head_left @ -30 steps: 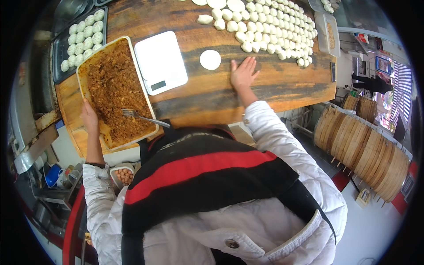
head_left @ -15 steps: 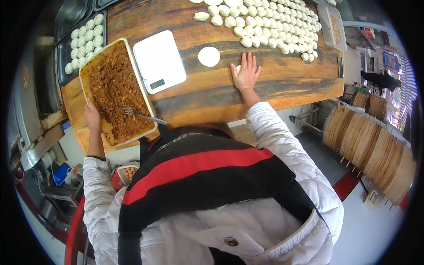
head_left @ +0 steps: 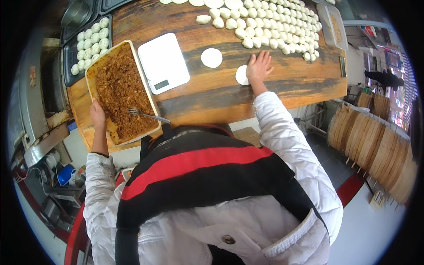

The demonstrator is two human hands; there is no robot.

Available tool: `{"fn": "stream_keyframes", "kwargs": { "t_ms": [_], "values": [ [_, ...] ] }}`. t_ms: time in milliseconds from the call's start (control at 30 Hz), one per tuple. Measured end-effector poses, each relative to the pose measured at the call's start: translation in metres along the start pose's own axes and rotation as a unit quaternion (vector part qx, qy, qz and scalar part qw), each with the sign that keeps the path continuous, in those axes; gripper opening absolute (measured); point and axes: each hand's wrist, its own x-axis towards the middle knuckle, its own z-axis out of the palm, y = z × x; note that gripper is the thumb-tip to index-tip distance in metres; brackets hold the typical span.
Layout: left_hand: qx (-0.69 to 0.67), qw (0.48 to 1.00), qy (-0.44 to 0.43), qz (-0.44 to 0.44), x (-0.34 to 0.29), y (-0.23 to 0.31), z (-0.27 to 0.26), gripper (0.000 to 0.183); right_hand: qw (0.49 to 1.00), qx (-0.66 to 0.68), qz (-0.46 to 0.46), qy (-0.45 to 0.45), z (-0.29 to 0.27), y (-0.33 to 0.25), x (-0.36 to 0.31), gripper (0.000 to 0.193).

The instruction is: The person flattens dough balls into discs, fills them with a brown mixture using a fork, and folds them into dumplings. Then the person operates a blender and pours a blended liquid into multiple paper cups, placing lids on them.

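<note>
My left hand (head_left: 97, 115) grips the left edge of a pale rectangular tub (head_left: 149, 93) with brown minced filling (head_left: 120, 88) in it. A metal fork (head_left: 152, 116) rests on the filling, its handle over the near right rim. My right hand (head_left: 259, 67) lies flat, fingers stretched out, partly over the right side of a round white dough wrapper (head_left: 241, 75) on the wooden table. Another flat dough wrapper (head_left: 212, 58) lies to its left. Between that wrapper and the tub stands a white kitchen scale (head_left: 162, 59) with nothing on it.
Rows of dough pieces (head_left: 274, 31) cover the far right of the table (head_left: 198, 104). Pleated buns (head_left: 92, 42) sit on a dark tray (head_left: 70, 57) at the far left. A clear plastic container (head_left: 334, 28) stands at the right end. Stacked bamboo steamers (head_left: 373, 150) are beyond the right edge.
My right hand has shifted right, uncovering most of the dough wrapper that was nearly hidden beneath it. My left hand stays on the tub. The whole view has shifted slightly.
</note>
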Motion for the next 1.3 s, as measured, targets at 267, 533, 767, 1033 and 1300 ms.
{"fn": "stream_keyframes", "kwargs": {
  "t_ms": [267, 533, 767, 1033, 1300],
  "values": [
    [-0.024, 1.000, -0.014, -0.007, -0.004, 0.008, 0.000, 0.056, 0.999, 0.026, 0.004, -0.046, -0.007, -0.025, -0.006, 0.074],
    [-0.029, 0.999, -0.013, 0.003, -0.004, 0.012, -0.001, 0.058, 0.969, 0.237, 0.025, -0.063, -0.017, 0.025, -0.001, 0.043],
    [-0.004, 0.999, -0.023, -0.041, -0.012, 0.024, -0.005, 0.059, 0.876, 0.341, 0.201, -0.277, -0.025, 0.040, -0.012, 0.026],
    [0.007, 0.999, -0.012, -0.030, 0.002, 0.007, 0.000, 0.060, 0.949, 0.293, -0.081, -0.079, -0.056, -0.023, -0.047, 0.030],
    [0.006, 0.999, -0.024, -0.035, -0.004, 0.014, -0.002, 0.058, 0.975, 0.104, -0.156, 0.122, -0.026, -0.102, 0.027, 0.039]
  ]
}}
